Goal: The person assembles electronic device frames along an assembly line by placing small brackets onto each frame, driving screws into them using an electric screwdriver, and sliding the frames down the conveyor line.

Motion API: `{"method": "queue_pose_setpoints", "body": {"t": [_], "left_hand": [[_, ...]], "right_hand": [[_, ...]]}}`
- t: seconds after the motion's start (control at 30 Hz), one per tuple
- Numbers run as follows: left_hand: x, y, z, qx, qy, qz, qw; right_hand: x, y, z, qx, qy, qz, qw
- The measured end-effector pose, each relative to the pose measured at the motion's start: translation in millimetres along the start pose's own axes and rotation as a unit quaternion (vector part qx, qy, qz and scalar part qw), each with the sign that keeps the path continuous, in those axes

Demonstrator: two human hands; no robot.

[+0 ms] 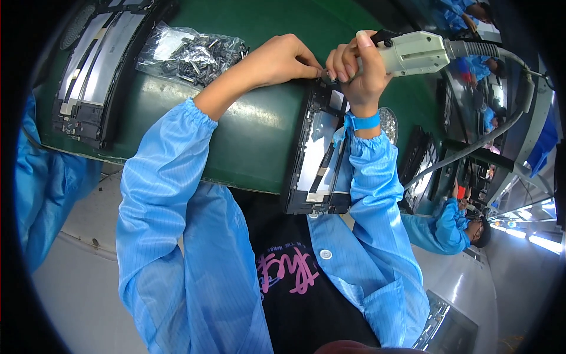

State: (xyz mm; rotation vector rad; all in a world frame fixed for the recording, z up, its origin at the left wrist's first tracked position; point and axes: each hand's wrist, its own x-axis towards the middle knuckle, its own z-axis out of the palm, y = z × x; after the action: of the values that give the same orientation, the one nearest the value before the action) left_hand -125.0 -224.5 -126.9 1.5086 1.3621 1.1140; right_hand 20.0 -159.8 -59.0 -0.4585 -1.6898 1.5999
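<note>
My right hand (362,68) is wrapped round a pale grey electric screwdriver (415,53), which lies nearly sideways with its cable end to the right. A blue band (364,122) circles that wrist. My left hand (283,62) comes in from the left with thumb and fingertips pinched together close to the screwdriver's front end. Whatever it pinches is too small to make out. Below both hands lies an opened flat electronic device (312,159) with a black frame, silver panels and dark strips. My fingers partly cover its far end.
A clear plastic bag (191,56) of small black parts lies left on the green table (247,147). More opened devices (94,71) stand at far left and right (418,159). A dish of small metal pieces (387,121) sits beside my right wrist. The screwdriver's cable (483,138) loops right, near co-workers.
</note>
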Motion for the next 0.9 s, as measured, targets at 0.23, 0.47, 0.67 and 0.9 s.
{"method": "queue_pose_setpoints", "body": {"t": [0.23, 0.47, 0.67, 0.9], "left_hand": [[-1, 2, 3, 0.001, 0.011, 0.017, 1.000], [-6, 1, 2, 0.006, 0.012, 0.031, 0.999], [-29, 36, 4, 0.138, 0.221, 0.073, 0.963], [-165, 110, 93, 0.312, 0.016, 0.096, 0.945]], "right_hand": [[-1, 0, -2, 0.001, 0.017, 0.012, 1.000], [-5, 1, 7, 0.005, 0.050, -0.006, 0.999], [-2, 4, 5, 0.093, 0.075, -0.016, 0.993], [-7, -8, 1, 0.094, 0.090, -0.034, 0.991]]}}
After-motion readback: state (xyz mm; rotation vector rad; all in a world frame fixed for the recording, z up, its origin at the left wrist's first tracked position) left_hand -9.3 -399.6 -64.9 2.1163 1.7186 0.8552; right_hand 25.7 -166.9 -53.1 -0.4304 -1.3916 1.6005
